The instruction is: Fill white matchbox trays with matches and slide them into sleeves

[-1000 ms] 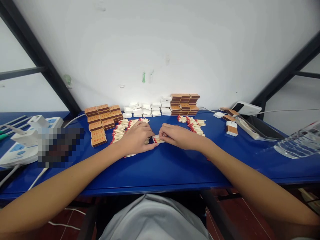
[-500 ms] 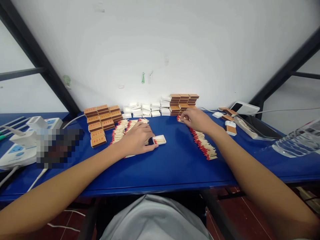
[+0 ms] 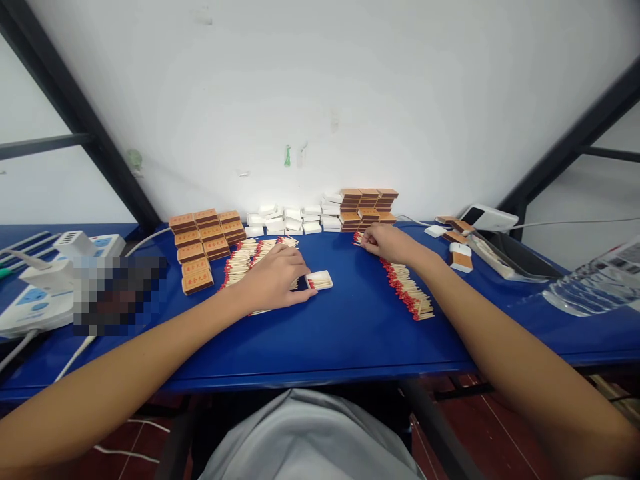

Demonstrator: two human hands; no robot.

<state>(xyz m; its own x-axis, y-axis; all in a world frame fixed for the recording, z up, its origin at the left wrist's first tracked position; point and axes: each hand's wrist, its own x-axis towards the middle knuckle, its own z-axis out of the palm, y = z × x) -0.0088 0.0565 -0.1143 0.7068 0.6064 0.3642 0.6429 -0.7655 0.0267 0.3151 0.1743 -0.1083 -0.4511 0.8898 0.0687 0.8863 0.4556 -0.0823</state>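
White rectangular cardboard tray (image 3: 325,275) touches the spread-fingered left hand (image 3: 281,275); the right hand (image 3: 387,242), grip unclear, meets red-tipped wooden matches (image 3: 408,289).

Both hands (image 3: 280,275) (image 3: 387,242) well apart, palm-down

The match tray (image 3: 327,275) is plain white. The matches (image 3: 409,290) right of it have red heads and pale cream sticks. The matchboxes (image 3: 196,275) left of it show orange tops with red lettering and dark brown sides. The piled trays (image 3: 293,220) behind it are white. The tabletop (image 3: 350,333) around it is solid deep blue.
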